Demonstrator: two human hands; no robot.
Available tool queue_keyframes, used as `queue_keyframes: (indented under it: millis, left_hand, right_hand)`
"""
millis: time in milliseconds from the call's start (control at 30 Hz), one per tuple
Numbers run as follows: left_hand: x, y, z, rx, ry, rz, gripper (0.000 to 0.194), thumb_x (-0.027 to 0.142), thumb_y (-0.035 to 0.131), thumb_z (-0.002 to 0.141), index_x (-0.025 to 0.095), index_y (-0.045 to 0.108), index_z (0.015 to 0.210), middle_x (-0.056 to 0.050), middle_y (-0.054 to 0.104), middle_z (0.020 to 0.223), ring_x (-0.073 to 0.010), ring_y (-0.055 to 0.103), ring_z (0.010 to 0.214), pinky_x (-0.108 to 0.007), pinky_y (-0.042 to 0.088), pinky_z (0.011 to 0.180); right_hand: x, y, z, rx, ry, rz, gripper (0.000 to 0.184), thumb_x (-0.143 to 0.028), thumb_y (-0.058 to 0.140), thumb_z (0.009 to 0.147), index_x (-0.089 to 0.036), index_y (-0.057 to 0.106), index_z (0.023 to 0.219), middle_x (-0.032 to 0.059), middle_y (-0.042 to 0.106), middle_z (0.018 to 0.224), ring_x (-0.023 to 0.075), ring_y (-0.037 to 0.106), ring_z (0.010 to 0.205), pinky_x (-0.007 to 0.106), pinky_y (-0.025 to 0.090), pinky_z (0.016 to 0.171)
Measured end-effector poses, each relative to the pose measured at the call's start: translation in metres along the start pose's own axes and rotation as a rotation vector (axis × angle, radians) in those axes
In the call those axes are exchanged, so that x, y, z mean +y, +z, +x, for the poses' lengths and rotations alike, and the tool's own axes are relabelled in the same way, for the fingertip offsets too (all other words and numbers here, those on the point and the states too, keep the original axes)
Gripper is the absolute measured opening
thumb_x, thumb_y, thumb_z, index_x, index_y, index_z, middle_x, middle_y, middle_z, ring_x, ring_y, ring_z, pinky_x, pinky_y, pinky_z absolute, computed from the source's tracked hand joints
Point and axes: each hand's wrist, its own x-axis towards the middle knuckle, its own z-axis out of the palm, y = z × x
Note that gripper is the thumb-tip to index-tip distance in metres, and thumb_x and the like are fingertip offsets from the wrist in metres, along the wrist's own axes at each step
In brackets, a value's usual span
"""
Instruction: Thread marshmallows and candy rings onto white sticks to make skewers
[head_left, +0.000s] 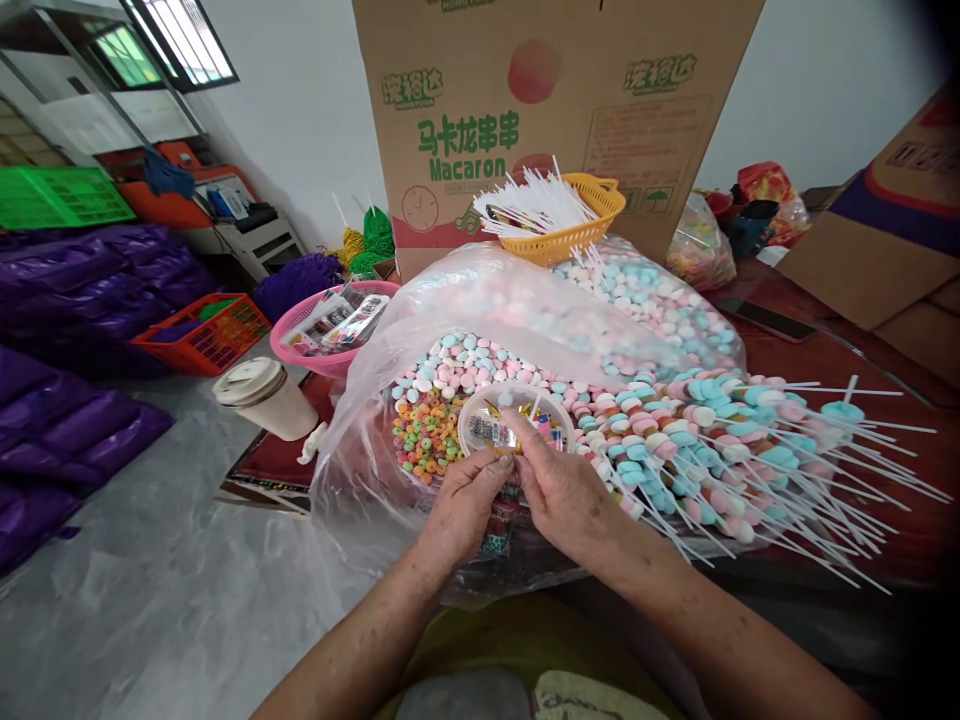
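My left hand (pixel 465 500) and my right hand (pixel 559 490) meet just below a small clear plastic tub (pixel 510 420) that rests on a big clear bag of pastel candies (pixel 525 320). Both hands have their fingers pinched together at the tub's near rim; what they pinch is too small to name. Ring-shaped coloured candies (pixel 424 435) lie left of the tub. To the right lies a pile of finished candy skewers (pixel 720 450) on white sticks.
A yellow basket of white sticks (pixel 577 215) stands behind the bag, in front of a large "Macaron" cardboard box (pixel 547 100). A pink basket (pixel 330 330) and a lidded paper cup (pixel 266 395) sit at the left. Purple bags (pixel 67 420) lie on the floor.
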Motion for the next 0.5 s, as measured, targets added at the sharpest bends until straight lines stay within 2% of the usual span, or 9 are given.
queue_keyframes:
  millis: [67, 133, 200, 233, 300, 400, 500]
  left_hand:
    - [-0.002, 0.004, 0.001, 0.004, 0.066, -0.071, 0.027, 0.039, 0.068, 0.066, 0.015, 0.059, 0.057, 0.002, 0.054, 0.054, -0.0079, 0.045, 0.047, -0.020, 0.037, 0.047]
    - [-0.003, 0.006, 0.002, 0.013, 0.136, -0.119, 0.029, 0.037, 0.069, 0.067, 0.014, 0.057, 0.054, 0.002, 0.054, 0.056, -0.0075, 0.047, 0.052, -0.019, 0.039, 0.053]
    - [0.000, 0.004, 0.001, -0.032, 0.115, -0.130, 0.028, 0.034, 0.071, 0.066, 0.013, 0.058, 0.053, 0.001, 0.056, 0.057, -0.0074, 0.049, 0.055, -0.019, 0.040, 0.057]
    - [0.002, 0.001, 0.001, -0.077, 0.056, -0.139, 0.026, 0.032, 0.073, 0.063, 0.013, 0.060, 0.054, 0.000, 0.057, 0.057, -0.0076, 0.050, 0.055, -0.020, 0.041, 0.058]
    - [0.009, -0.005, -0.001, -0.207, -0.135, -0.172, 0.022, 0.029, 0.077, 0.057, 0.012, 0.064, 0.060, -0.001, 0.058, 0.056, -0.0099, 0.053, 0.053, -0.023, 0.042, 0.056]
    - [0.019, -0.014, -0.005, -0.412, -0.354, -0.229, 0.030, 0.029, 0.081, 0.048, 0.011, 0.066, 0.068, -0.003, 0.060, 0.055, -0.0146, 0.057, 0.049, -0.027, 0.044, 0.052]
    - [0.024, -0.015, -0.010, -0.526, -0.366, -0.272, 0.035, 0.033, 0.081, 0.048, 0.011, 0.062, 0.068, -0.003, 0.059, 0.054, -0.0145, 0.057, 0.046, -0.025, 0.043, 0.047]
  right_hand:
    - [-0.003, 0.008, -0.002, 0.169, 0.032, 0.006, 0.049, -0.019, 0.034, 0.088, -0.015, 0.033, 0.137, 0.0041, 0.062, 0.068, 0.0163, 0.055, 0.057, 0.026, 0.041, 0.053]
    - [-0.003, 0.011, -0.004, 0.278, 0.111, 0.091, 0.042, -0.022, 0.038, 0.088, -0.015, 0.042, 0.129, 0.0028, 0.061, 0.066, 0.0152, 0.054, 0.057, 0.025, 0.042, 0.055]
    - [-0.002, 0.007, -0.005, 0.213, 0.123, 0.198, 0.023, -0.023, 0.042, 0.088, -0.017, 0.059, 0.103, 0.0004, 0.058, 0.062, 0.0127, 0.052, 0.056, 0.023, 0.042, 0.054]
    - [-0.001, 0.002, -0.005, 0.143, 0.077, 0.235, 0.019, -0.022, 0.043, 0.088, -0.018, 0.061, 0.087, -0.0002, 0.056, 0.061, 0.0115, 0.050, 0.055, 0.022, 0.041, 0.054]
    - [-0.001, -0.012, -0.003, 0.032, -0.087, 0.258, 0.023, -0.021, 0.043, 0.088, -0.018, 0.059, 0.071, 0.0000, 0.054, 0.061, 0.0105, 0.049, 0.056, 0.021, 0.039, 0.054]
    - [-0.003, -0.032, 0.003, -0.030, -0.309, 0.298, 0.020, -0.020, 0.042, 0.090, -0.017, 0.061, 0.084, 0.0018, 0.057, 0.067, 0.0107, 0.050, 0.060, 0.022, 0.039, 0.056]
    - [-0.009, -0.038, 0.007, -0.125, -0.379, 0.410, 0.020, -0.022, 0.042, 0.091, -0.019, 0.060, 0.083, -0.0001, 0.058, 0.068, 0.0093, 0.052, 0.061, 0.020, 0.040, 0.057]
